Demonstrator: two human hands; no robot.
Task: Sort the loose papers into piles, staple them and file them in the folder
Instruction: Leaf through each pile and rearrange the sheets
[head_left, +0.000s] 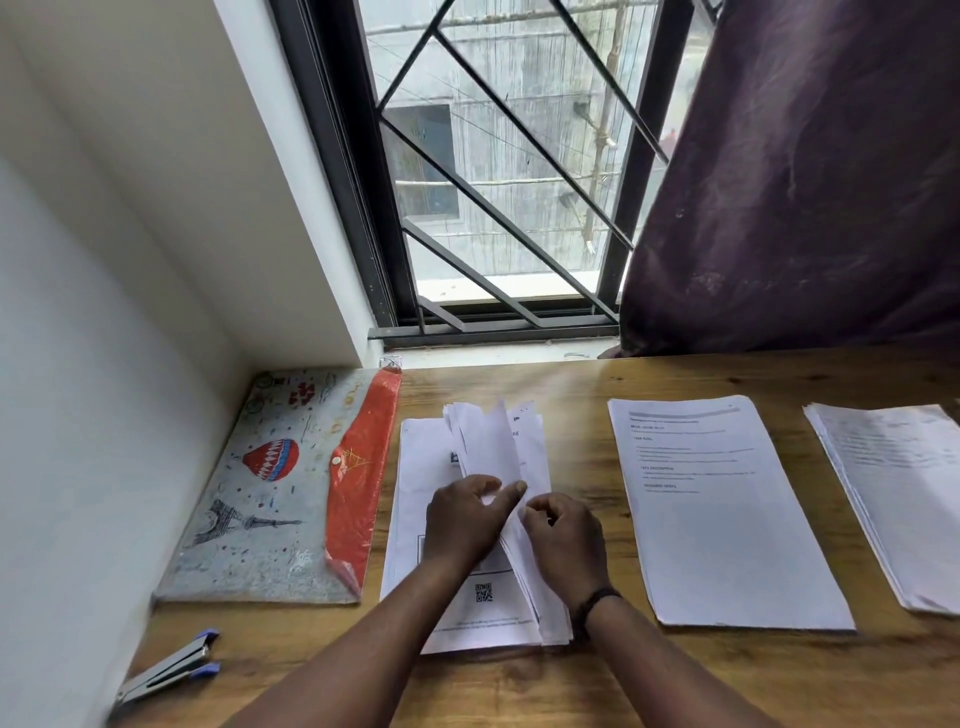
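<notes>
Main risk from here, imo: the lifted sheets (498, 452) fan out and slide off the left pile (415, 519) bc they're only pinched near the middle, not squared at an edge; a slip would mix pages w/ the stack under them or skew them before stapling. Second risk: the stapler (166, 670) sits well apart at the front-left edge of the worktop (571, 384), so reaching for it means letting go w/ one hand, and the bundle could splay. The left hand (465, 525) lies over the bundle, fingers fairly straight, thumb out toward the far side, tips pressing the paper and seeming to pinch a few sheets between thumb and forefinger. The right hand (563, 540) is curled, fingertips tucked at the bundle's right edge; looks like it grips that edge, tho how many sheets it has can't be told. The loose papers are in three spots: left pile under both hands, a tidy middle pile (722, 514) just right of it, and a right pile (893, 499) partly cut off by the frame edge. The folder (280, 488), w/ balloon print and red flap, lies flat at the left beside the wall, flap snapped down, so filing isn't begun.
</notes>
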